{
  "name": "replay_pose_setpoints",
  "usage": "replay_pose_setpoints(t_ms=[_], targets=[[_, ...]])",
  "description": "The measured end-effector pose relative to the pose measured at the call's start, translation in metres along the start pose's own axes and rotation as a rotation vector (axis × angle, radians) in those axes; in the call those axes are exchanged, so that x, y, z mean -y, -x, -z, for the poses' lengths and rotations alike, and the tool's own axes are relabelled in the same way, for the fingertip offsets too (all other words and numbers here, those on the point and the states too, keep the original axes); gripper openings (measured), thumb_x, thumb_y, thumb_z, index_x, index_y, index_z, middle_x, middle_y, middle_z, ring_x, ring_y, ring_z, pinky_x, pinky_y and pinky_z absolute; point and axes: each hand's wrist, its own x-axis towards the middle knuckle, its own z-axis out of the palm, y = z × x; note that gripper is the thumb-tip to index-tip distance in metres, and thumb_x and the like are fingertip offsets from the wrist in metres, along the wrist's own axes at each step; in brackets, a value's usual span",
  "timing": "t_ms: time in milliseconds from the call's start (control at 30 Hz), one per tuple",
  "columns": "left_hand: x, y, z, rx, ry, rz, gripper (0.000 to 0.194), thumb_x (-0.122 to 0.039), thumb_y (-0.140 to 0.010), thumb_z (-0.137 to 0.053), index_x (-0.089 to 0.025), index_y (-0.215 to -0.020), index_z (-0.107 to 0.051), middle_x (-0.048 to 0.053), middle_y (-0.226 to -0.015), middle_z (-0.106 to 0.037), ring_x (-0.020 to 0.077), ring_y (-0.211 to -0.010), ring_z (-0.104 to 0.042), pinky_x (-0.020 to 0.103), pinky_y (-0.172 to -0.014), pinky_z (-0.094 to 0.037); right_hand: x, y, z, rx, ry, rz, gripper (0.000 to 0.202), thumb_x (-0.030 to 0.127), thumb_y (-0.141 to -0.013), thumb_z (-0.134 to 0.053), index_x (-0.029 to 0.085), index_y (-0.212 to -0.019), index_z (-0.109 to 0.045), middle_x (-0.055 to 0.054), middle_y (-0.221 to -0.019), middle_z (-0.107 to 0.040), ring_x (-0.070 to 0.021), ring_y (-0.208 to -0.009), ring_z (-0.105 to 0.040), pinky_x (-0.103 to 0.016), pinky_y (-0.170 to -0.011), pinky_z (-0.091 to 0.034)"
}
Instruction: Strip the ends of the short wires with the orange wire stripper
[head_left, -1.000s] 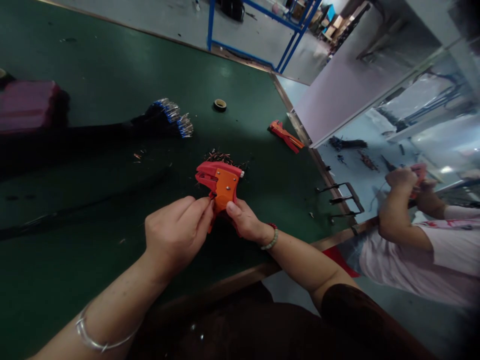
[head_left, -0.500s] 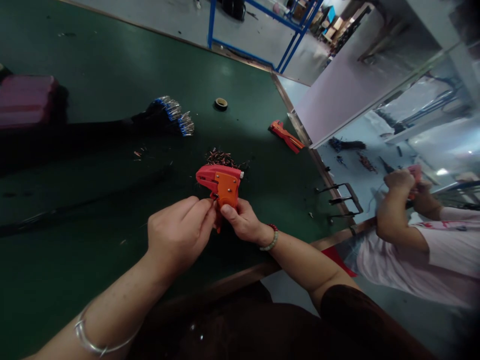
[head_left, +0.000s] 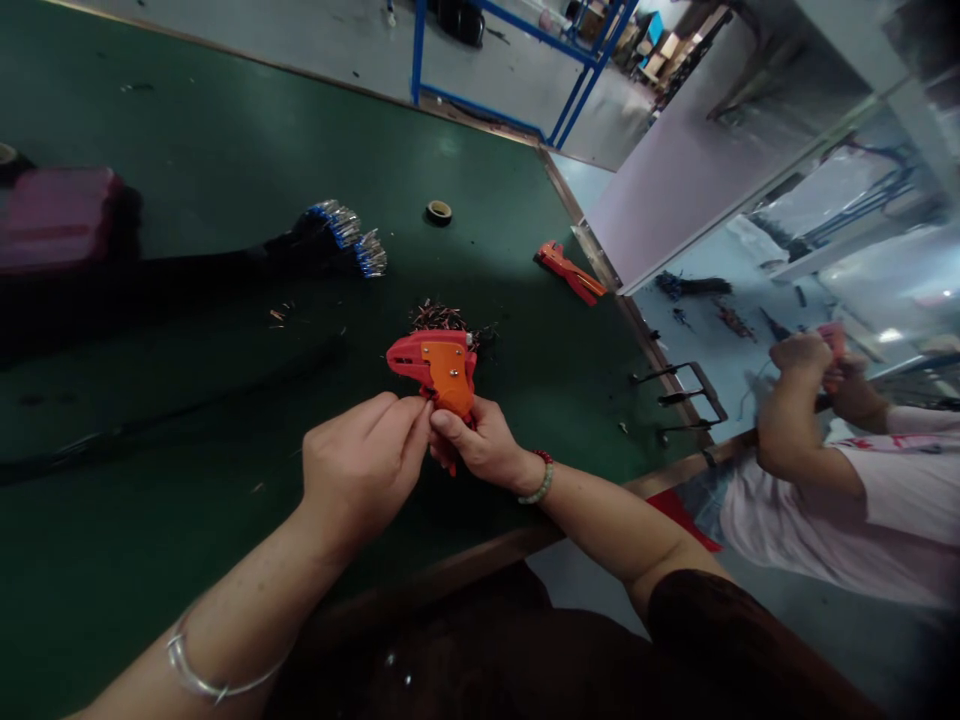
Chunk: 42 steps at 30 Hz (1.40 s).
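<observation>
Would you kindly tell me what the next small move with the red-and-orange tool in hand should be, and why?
I would probably ease the left hand back slightly before squeezing the red-and-orange tool: that hand's pinched fingertips sit close against it, while the right hand grips its lower part. What the fingertips pinch is hidden.

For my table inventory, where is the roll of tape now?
In the head view, the roll of tape lies on the green table, upper middle, right of the black cable bundle and left of the unheld red-orange pliers.
</observation>
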Motion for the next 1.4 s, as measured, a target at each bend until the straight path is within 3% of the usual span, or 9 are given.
replay_pose_setpoints(t_ms=[233,400,567,667,767,900,1000,1167,1400], targets=[[0.007,0.0,-0.001,-0.012,-0.005,0.031,0.012,-0.02,-0.097,-0.066,-0.017,-0.088,-0.073,0.0,-0.071,-0.07,0.0145,-0.061,-0.062,0.028,-0.056,-0.041,0.0,-0.005,0.009,-0.033,-0.02,-0.003,0.059,0.076,-0.083,-0.069,0.019,-0.088,-0.054,0.006,-0.059,-0.055,-0.0084,-0.039,-0.051,-0.019,-0.034,-0.039],[0.022,-0.002,0.001,-0.061,-0.024,0.103,0.012,-0.02,-0.098,-0.063,-0.016,-0.102,-0.074,0.002,-0.081,-0.074,0.0153,-0.069,-0.067,0.027,-0.06,-0.043,0.009,-0.012,0.033,-0.022,-0.043,0.189,0.053,0.069,-0.094,-0.061,0.018,-0.108,-0.058,-0.002,-0.078,-0.067,-0.0154,-0.064,-0.068,-0.029,-0.06,-0.059],[0.032,0.0,0.0,-0.032,-0.042,0.166,0.021,-0.021,-0.101,-0.057,-0.015,-0.113,-0.074,0.007,-0.091,-0.073,0.0184,-0.078,-0.067,0.029,-0.064,-0.044,0.026,-0.011,0.055,-0.068,0.398,0.438,0.035,0.05,-0.098,-0.066,0.018,-0.112,-0.064,-0.01,-0.104,-0.073,-0.0208,-0.095,-0.07,-0.039,-0.092,-0.058],[0.035,0.001,-0.002,-0.007,-0.036,0.209,0.024,-0.024,-0.103,-0.057,-0.019,-0.118,-0.075,0.006,-0.093,-0.07,0.0187,-0.081,-0.066,0.029,-0.063,-0.043,0.035,-0.007,0.061,-0.098,0.68,0.491,0.037,0.044,-0.096,-0.071,0.019,-0.123,-0.066,-0.013,-0.121,-0.071,-0.0242,-0.11,-0.068,-0.042,-0.103,-0.053],[0.037,0.0,-0.001,-0.016,0.011,0.261,0.024,-0.026,-0.103,-0.058,-0.02,-0.117,-0.077,0.006,-0.093,-0.066,0.0165,-0.078,-0.062,0.029,-0.065,-0.045,0.04,-0.003,0.06,-0.055,0.643,0.401,0.035,0.043,-0.097,-0.07,0.019,-0.122,-0.068,-0.012,-0.118,-0.073,-0.0244,-0.109,-0.069,-0.042,-0.102,-0.054],[0.037,-0.002,0.0,-0.038,0.042,0.28,0.022,-0.027,-0.103,-0.06,-0.021,-0.113,-0.078,0.005,-0.091,-0.062,0.0149,-0.076,-0.06,0.028,-0.067,-0.047,0.041,0.0,0.051,0.069,0.207,0.241,0.037,0.048,-0.095,-0.073,0.016,-0.114,-0.069,-0.009,-0.105,-0.074,-0.0202,-0.094,-0.071,-0.037,-0.089,-0.059],[0.038,-0.002,0.0,-0.032,0.025,0.275,0.022,-0.028,-0.103,-0.059,-0.022,-0.113,-0.078,0.004,-0.091,-0.061,0.0152,-0.077,-0.06,0.028,-0.066,-0.046,0.039,0.001,0.044,0.078,-0.006,0.172,0.044,0.055,-0.093,-0.072,0.014,-0.108,-0.069,-0.007,-0.093,-0.071,-0.0188,-0.085,-0.07,-0.035,-0.079,-0.061],[0.043,0.001,0.0,-0.025,0.01,0.296,0.023,-0.031,-0.103,-0.058,-0.024,-0.115,-0.076,0.005,-0.092,-0.062,0.0165,-0.077,-0.06,0.029,-0.065,-0.046,0.038,0.002,0.04,0.088,-0.084,0.081,0.05,0.063,-0.093,-0.068,0.013,-0.101,-0.066,-0.005,-0.082,-0.069,-0.0177,-0.076,-0.071,-0.031,-0.067,-0.061],[0.04,-0.004,0.001,-0.006,0.084,0.299,0.02,-0.03,-0.102,-0.058,-0.023,-0.111,-0.075,0.005,-0.09,-0.067,0.0167,-0.075,-0.062,0.03,-0.067,-0.048,0.031,0.002,0.033,0.31,-0.156,-0.088,0.048,0.061,-0.09,-0.074,0.014,-0.094,-0.064,-0.004,-0.082,-0.07,-0.0173,-0.076,-0.072,-0.033,-0.073,-0.063]])
